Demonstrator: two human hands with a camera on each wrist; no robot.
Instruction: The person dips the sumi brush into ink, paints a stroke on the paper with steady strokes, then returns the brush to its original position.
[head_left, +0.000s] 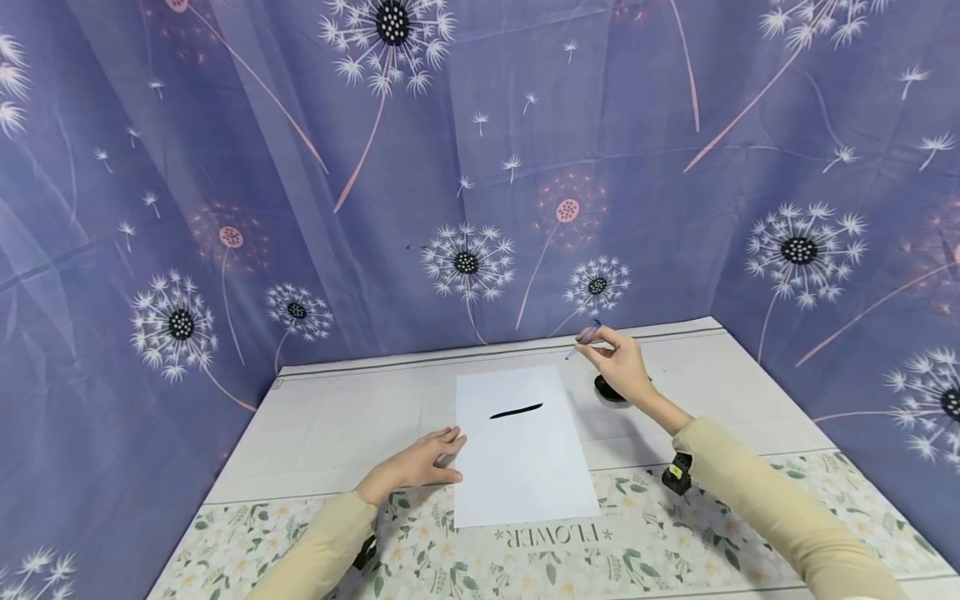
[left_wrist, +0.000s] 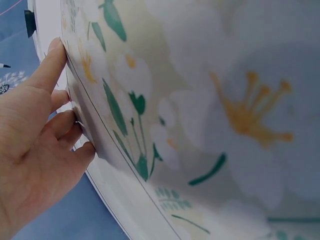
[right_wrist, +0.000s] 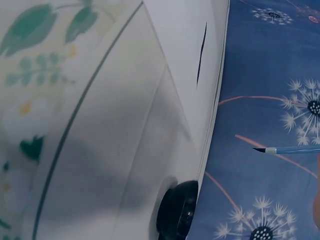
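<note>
A white sheet of paper lies on the table, with one black stroke across its upper half. My left hand rests at the sheet's left edge, fingers spread; the left wrist view shows this hand from the side. Beyond the sheet's upper right corner, my right hand pinches a slim paintbrush above the table. In the right wrist view the brush has a blue handle and a dark tip, apart from the paper. Below the right hand sits a round black dish, partly hidden; its contents cannot be made out.
The white tablecloth has a floral band along the front, with the word FLOWER upside down. Purple curtains with dandelion prints enclose the table at the back and both sides. A black device is at the right wrist.
</note>
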